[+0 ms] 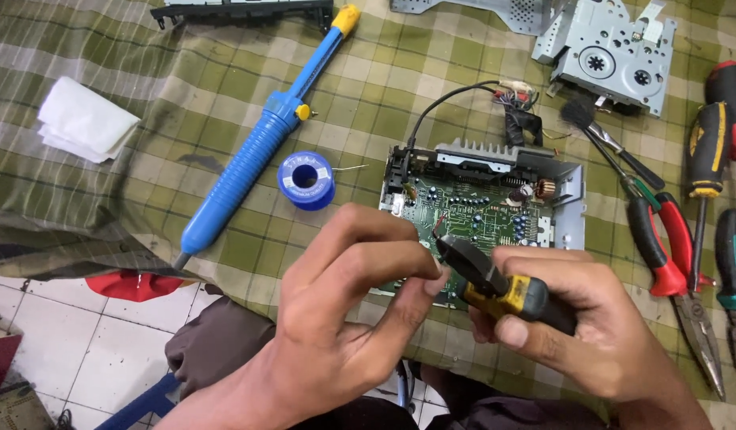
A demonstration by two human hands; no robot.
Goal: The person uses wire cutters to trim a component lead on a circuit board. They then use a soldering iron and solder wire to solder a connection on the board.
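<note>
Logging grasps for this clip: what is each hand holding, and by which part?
The right hand grips small cutters by their yellow-and-black handles. The left hand pinches at the cutter's black tip; what it holds cannot be told.

A round blue label tops the solder spool (305, 180) (left of the board).

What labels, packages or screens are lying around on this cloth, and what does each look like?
No screens or packages show; two things carry labels.
Solder spool: blue reel with a round label on its face, beside the blue desoldering pump.
Screwdriver: black and yellow handle with a small printed mark, at the right edge.
Cutters in the right hand: yellow and black grip; any marking is too small to tell.
</note>
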